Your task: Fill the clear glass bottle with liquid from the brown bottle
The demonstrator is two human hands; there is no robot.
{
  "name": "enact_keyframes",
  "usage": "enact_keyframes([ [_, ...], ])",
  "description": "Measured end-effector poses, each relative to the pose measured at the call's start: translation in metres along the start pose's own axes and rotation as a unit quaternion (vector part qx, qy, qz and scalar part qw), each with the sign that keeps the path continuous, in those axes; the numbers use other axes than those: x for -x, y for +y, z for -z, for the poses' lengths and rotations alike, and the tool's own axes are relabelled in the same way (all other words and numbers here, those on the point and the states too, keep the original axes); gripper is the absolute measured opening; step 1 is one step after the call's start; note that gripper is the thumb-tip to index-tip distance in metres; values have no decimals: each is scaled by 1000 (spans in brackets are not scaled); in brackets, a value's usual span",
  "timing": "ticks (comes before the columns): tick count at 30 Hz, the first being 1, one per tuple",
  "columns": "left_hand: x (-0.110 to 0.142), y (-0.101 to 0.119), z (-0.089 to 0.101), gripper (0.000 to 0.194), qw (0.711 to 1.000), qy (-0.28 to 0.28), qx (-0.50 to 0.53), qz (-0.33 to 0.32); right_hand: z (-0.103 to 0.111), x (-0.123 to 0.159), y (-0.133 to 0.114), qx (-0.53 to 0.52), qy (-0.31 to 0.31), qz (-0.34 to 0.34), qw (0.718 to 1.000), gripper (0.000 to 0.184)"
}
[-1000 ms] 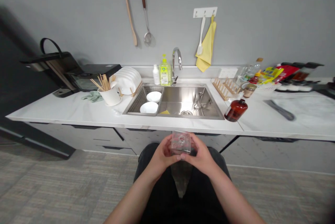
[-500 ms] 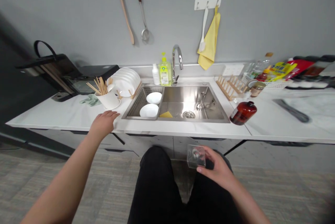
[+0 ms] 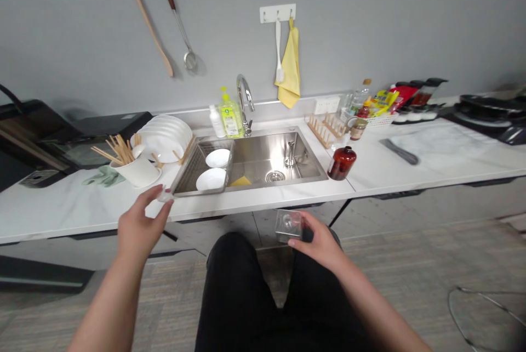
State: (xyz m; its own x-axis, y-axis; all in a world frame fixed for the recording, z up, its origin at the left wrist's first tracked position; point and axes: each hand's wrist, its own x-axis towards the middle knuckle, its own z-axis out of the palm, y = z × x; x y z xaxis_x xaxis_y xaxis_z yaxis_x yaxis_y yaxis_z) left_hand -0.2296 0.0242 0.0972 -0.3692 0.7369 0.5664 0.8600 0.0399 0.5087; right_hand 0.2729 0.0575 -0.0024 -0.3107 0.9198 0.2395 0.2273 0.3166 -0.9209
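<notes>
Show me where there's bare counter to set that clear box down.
Bare: left counter between the green cloth and front edge; right, between the brown bottle and dark tool. The strip before the sink is bare but narrow. Crowded: around the pot, plates, rack and jar.

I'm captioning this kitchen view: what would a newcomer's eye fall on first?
The yellow-green pump bottle behind the sink probably leaps out first, then the yellow cloth hanging higher to its right. Lower in view, the right hand holds a clear square box; further left, the left hand pinches a small translucent piece.
</notes>
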Motion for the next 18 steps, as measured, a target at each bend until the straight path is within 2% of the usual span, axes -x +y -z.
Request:
enact_keyframes([
  [1, 20, 32, -5, 59, 994, 24, 105, 14, -2, 2, -4, 14, 14, 3, 1000, 65],
  [2, 40, 63, -12, 57, 973, 42, 228, 22, -5, 4, -8, 27, 25, 7, 999, 66],
  [3, 59, 91, -19, 56, 942, 32, 332, 32, -9, 6, -12, 38, 32, 13, 999, 68],
  [5, 90, 138, -34, 51, 888, 2, 457, 38, -15, 11, -23, 52, 38, 27, 998, 71],
  [7, 112, 169, -45, 47, 854, -41, 517, 47, -19, 18, -34, 61, 41, 42, 996, 74],
  [9, 124, 188, -50, 45, 838, -84, 537, 51, -21, 25, -43, 65, 47, 52, 995, 76],
  [11, 130, 197, -50, 44, 836, -112, 534, 50, -21, 32, -50, 68, 54, 54, 995, 78],
  [16, 133, 205, -45, 41, 860, -116, 496, 20, -18, 42, -61, 76, 69, 55, 993, 79],
  [18, 134, 204, -44, 40, 868, -134, 479, 7, -20, 44, -65, 75, 67, 64, 993, 79],
])
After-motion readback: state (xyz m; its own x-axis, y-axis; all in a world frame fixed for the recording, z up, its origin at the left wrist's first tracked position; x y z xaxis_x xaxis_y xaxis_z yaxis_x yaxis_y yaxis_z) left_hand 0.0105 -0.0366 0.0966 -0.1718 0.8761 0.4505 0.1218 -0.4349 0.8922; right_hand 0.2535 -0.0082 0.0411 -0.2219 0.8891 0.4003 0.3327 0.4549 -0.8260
